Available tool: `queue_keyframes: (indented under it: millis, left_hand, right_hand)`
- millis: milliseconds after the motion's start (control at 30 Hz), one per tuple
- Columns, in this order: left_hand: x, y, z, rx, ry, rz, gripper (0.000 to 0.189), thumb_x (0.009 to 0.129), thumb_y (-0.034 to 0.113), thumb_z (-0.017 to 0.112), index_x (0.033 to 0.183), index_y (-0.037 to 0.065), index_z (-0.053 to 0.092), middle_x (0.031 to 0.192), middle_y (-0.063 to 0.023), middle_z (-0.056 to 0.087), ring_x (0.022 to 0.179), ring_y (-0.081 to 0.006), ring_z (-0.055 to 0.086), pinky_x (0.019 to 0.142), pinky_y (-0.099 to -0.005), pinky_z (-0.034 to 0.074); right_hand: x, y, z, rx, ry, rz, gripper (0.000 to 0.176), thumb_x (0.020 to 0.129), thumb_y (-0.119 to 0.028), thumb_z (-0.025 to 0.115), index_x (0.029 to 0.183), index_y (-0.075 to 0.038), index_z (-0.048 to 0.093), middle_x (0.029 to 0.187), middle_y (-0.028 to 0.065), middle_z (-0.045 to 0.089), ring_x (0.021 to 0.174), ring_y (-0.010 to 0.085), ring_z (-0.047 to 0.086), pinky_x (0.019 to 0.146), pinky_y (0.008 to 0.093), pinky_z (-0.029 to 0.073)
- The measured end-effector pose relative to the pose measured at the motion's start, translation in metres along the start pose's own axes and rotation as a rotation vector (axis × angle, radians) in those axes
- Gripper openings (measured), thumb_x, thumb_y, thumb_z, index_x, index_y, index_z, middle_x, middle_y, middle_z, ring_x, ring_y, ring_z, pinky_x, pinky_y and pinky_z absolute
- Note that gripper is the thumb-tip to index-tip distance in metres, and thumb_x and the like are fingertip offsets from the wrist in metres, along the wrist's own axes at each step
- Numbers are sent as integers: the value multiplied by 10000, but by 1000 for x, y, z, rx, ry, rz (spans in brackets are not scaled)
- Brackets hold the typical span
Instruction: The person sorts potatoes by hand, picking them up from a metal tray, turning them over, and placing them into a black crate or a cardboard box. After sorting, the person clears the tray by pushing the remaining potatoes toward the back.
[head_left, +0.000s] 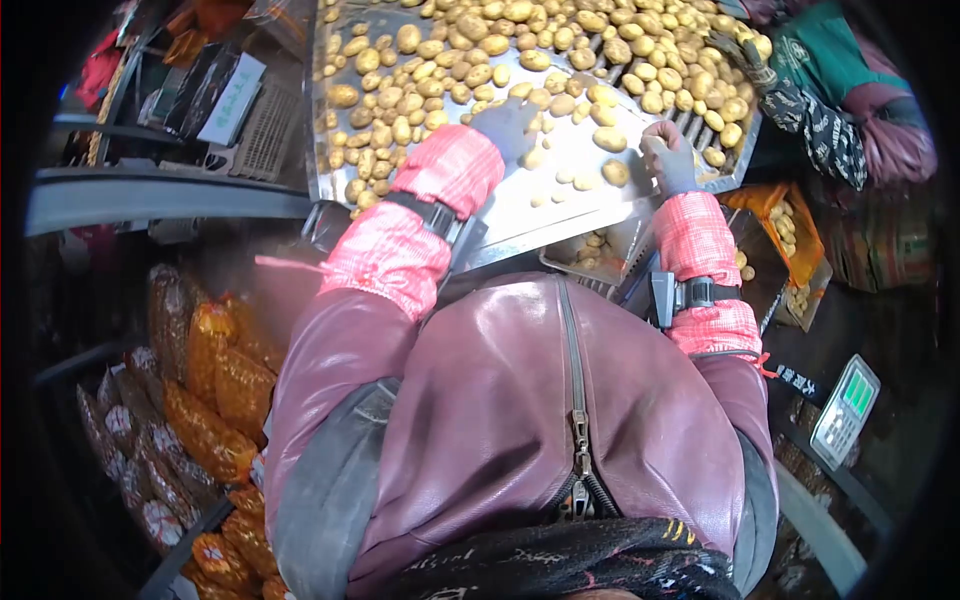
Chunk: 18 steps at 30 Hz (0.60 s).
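Many potatoes (470, 75) cover a metal sorting table (510, 215), with small ones scattered near its front. My left hand (508, 130), in a grey glove, lies low over the metal beside the potatoes. Its fingers look stretched out, though somewhat blurred, and nothing shows in them. Farther right, my right hand (672, 165), also gloved, is above the table's front edge beside a single potato (615, 172). Its fingers are curled in toward the thumb; whatever they may hold is hidden. Both forearms wear pink sleeves.
Another person's gloved hand (755, 70) reaches onto the potatoes at the upper right. Below the table stands a crate (585, 265) with potatoes, and an orange-lined container (800, 225) is at right. Filled mesh sacks (205, 420) lie left; a digital scale display (845, 412) stands right.
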<state>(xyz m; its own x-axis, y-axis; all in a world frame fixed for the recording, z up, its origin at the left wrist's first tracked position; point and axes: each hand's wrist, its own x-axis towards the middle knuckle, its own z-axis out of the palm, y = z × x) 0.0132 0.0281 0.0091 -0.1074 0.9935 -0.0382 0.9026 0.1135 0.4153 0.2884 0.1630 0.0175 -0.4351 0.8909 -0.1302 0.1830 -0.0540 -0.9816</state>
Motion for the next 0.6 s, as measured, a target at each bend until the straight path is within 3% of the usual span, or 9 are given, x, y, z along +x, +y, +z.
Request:
queue_keyframes:
  millis: [33, 133, 200, 300, 367, 400, 467, 533, 600]
  left_hand:
    - [10, 8, -5, 3, -80, -54, 520, 916, 454, 562, 1341, 160, 508, 1248, -191, 611, 1093, -390, 624, 909, -493, 507]
    - [26, 34, -17, 9, -214, -188, 475, 889, 327, 628, 1299, 107, 530, 1255, -182, 602, 1112, -363, 629, 906, -469, 521]
    - [29, 34, -9, 34, -177, -231, 489, 865, 322, 662, 1282, 98, 540, 1223, -188, 620, 1108, -363, 632, 915, -459, 521]
    - [19, 21, -1, -146, -17, -241, 497, 820, 317, 714, 1236, 82, 579, 1208, -187, 630, 1109, -350, 633, 911, -447, 517]
    - [0, 0, 12, -457, 73, -201, 548, 803, 341, 751, 1248, 68, 584, 1141, -156, 636, 919, -263, 660, 755, -397, 539]
    - [-12, -8, 15, -609, 121, -177, 574, 794, 352, 770, 1254, 61, 587, 1107, -140, 639, 824, -219, 673, 677, -372, 550]
    - [-39, 0, 10, -765, 210, -286, 534, 778, 260, 794, 1234, 62, 599, 1079, -103, 641, 858, -151, 626, 699, -306, 514]
    - [-62, 12, 7, -935, 367, -309, 454, 798, 278, 759, 1176, 67, 621, 1109, -128, 673, 1056, -235, 642, 911, -371, 510]
    - [-80, 36, -2, -930, 363, -237, 490, 806, 240, 763, 1242, 93, 595, 1243, -124, 603, 1042, -192, 635, 865, -319, 529]
  right_hand:
    - [2, 3, -14, -174, -4, 150, 184, 838, -108, 568, 1011, -76, 621, 798, 52, 625, 688, 167, 600, 625, 308, 499]
    - [5, 14, -17, -705, -40, -32, 317, 841, -136, 566, 1148, -100, 633, 890, 128, 667, 799, 284, 646, 761, 388, 527]
    - [9, 13, -1, -862, -151, -6, 440, 830, -174, 595, 1269, -142, 592, 1069, 187, 676, 1047, 357, 639, 957, 451, 472]
    - [5, 7, 37, -1229, -168, -208, 552, 806, -214, 614, 1351, -183, 534, 1038, 126, 698, 915, 222, 702, 806, 354, 545]
    - [12, 18, 59, -1259, -202, -380, 525, 830, -216, 609, 1349, -184, 534, 1011, 93, 687, 935, 185, 686, 788, 327, 536]
    - [14, 12, 67, -997, -279, -256, 515, 828, -216, 616, 1336, -161, 547, 1015, 112, 678, 946, 211, 675, 801, 347, 536]
    - [18, -6, 75, -481, -413, 2, 500, 824, -218, 631, 1310, -115, 572, 1022, 151, 658, 969, 265, 652, 828, 388, 536]
    - [6, -17, 84, -41, -508, 98, 432, 881, -243, 631, 1280, -84, 586, 1015, 92, 621, 867, 203, 630, 727, 318, 557]
    - [-43, -77, 96, 318, -582, 353, 406, 915, -256, 618, 1276, -74, 586, 1028, 73, 613, 853, 194, 626, 710, 292, 559]
